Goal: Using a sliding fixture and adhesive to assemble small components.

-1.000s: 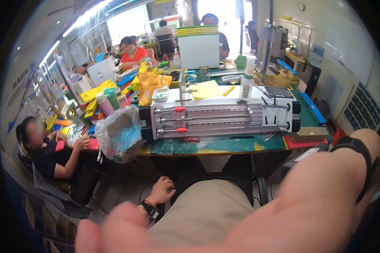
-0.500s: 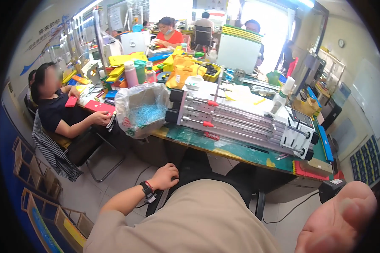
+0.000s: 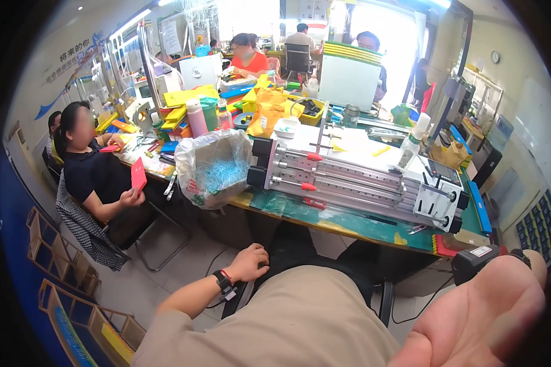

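The left hand [image 3: 248,263] rests, loose and empty, on dark cloth trousers [image 3: 291,246]; the right hand [image 3: 477,312] is raised, palm bare (its grip I cannot tell). A long, railed metal machine [image 3: 349,181] lies along the green table [image 3: 278,204]'s front edge.

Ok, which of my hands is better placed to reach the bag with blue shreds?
Probably your left hand: it rests nearer the plastic bag in the picture, while your right hand is over at the lower right.
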{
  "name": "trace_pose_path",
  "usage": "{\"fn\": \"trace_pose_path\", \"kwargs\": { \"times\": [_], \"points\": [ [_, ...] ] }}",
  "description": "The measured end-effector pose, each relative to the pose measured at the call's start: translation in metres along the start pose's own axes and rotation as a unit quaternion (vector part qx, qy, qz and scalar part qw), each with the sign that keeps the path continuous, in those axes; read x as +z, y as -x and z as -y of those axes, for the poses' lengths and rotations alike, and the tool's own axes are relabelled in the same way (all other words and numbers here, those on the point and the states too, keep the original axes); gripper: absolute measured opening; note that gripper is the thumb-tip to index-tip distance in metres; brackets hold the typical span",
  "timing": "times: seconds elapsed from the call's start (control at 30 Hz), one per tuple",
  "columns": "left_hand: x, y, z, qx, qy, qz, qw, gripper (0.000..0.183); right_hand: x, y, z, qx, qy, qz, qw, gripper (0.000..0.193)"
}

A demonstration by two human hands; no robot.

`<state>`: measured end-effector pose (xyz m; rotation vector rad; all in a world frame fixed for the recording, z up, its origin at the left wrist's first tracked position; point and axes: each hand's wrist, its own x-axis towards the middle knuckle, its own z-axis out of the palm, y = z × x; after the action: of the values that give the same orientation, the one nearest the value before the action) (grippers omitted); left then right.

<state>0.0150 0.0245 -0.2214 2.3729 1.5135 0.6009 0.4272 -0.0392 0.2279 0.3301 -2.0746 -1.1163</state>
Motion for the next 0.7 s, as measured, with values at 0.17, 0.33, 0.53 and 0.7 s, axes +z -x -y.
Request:
{"fn": "trace_pose_path", "kwargs": {
  "times": [0.17,0.33,0.53,0.7],
  "points": [
    [-0.005,-0.008,0.002,0.003,-0.002,0.012,1.0,0.019,0.009,-0.033,0.001,0.046,-0.011,0.064,0.997,0.033],
    [0.003,0.013,0.0,-0.032,-0.001,0.003,0.999,0.018,0.045,-0.085,-0.004,0.063,-0.052,0.109,0.991,0.03],
    [0.0,-0.002,0.003,-0.004,0.0,0.003,1.0,0.019,0.002,-0.038,0.004,0.045,-0.025,0.103,0.993,0.025],
    [0.001,0.0,0.001,-0.006,0.014,0.006,1.0,0.02,0.007,-0.016,0.01,0.033,-0.012,0.092,0.995,0.025]
  ]
}}
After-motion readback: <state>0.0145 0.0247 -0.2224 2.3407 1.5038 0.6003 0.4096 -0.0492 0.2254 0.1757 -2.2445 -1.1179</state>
